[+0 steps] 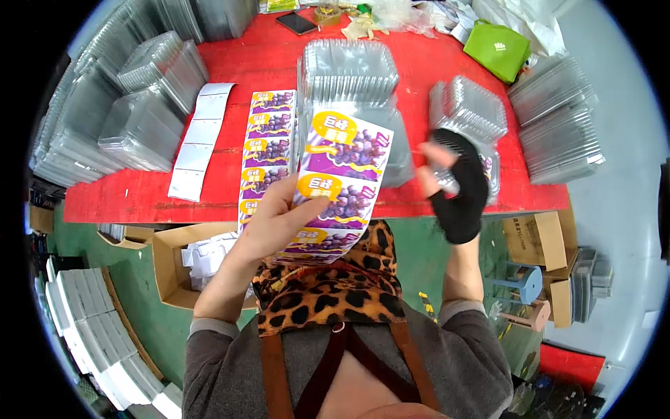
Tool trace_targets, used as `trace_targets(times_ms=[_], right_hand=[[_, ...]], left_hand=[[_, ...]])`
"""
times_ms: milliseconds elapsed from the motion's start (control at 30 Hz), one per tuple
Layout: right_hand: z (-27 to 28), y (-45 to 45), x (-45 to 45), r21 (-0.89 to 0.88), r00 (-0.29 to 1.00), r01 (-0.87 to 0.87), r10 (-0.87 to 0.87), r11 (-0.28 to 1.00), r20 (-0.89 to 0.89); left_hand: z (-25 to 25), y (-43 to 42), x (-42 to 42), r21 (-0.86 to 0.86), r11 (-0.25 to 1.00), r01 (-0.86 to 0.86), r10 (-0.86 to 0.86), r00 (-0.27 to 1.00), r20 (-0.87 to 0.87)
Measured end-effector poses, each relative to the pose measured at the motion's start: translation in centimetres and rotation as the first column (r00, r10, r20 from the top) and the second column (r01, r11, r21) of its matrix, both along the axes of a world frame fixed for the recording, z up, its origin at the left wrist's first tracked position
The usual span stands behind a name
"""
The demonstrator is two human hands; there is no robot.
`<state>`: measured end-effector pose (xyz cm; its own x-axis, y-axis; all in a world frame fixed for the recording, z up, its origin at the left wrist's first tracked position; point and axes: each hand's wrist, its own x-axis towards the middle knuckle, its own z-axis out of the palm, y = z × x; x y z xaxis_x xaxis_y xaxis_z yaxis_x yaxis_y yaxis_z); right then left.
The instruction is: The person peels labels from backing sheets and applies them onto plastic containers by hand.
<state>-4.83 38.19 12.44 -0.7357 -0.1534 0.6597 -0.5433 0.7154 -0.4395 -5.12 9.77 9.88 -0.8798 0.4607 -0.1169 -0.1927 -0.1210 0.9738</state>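
Note:
My left hand point(283, 216) is closed on a strip of purple and yellow grape labels point(345, 150), its thumb over the second label; the strip hangs down toward the apron. My right hand point(457, 185), in a black fingerless glove, is raised over the table's front edge at the right, thumb and fingers apart, partly covering a clear container point(492, 167) with a label. Behind the held strip stands a stack of clear plastic containers point(349, 70). Another strip of grape labels point(269, 126) lies on the red table just left of that stack.
On the red table point(237, 63) are more clear container stacks point(143, 126) at the left and right point(558, 119), a blank white strip point(202, 140), a phone point(296, 23) and a green bag point(497, 50). Cardboard boxes point(167, 269) and a blue stool point(523, 283) stand below.

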Motion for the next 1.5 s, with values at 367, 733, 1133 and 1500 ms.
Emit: trace_targets(times_ms=[367,733,1133,1500], right_hand=[[-0.5,-4.9,-0.3,0.006,0.877,-0.445,0.435,0.895,0.203],[-1.6,-1.2,-6.2,0.120,0.965,-0.153,0.175,0.981,-0.197],[-5.4,-2.9,-8.7,0.361,0.927,-0.352,0.374,0.864,0.007],[-5.6,-5.4,-7.2,0.320,0.899,-0.423,0.348,0.848,0.266]], left_hand=[[0.2,0.6,2.3,-0.565,0.796,-0.218,-0.259,0.721,-0.643],[-4.7,-5.1,2.5,-0.188,0.906,-0.380,0.383,0.924,-0.020],[-4.4,-5.4,3.1,0.010,0.895,-0.445,0.416,0.845,0.337],[-8.8,-8.7,9.4,0.251,0.965,-0.077,-0.087,0.807,0.584]])
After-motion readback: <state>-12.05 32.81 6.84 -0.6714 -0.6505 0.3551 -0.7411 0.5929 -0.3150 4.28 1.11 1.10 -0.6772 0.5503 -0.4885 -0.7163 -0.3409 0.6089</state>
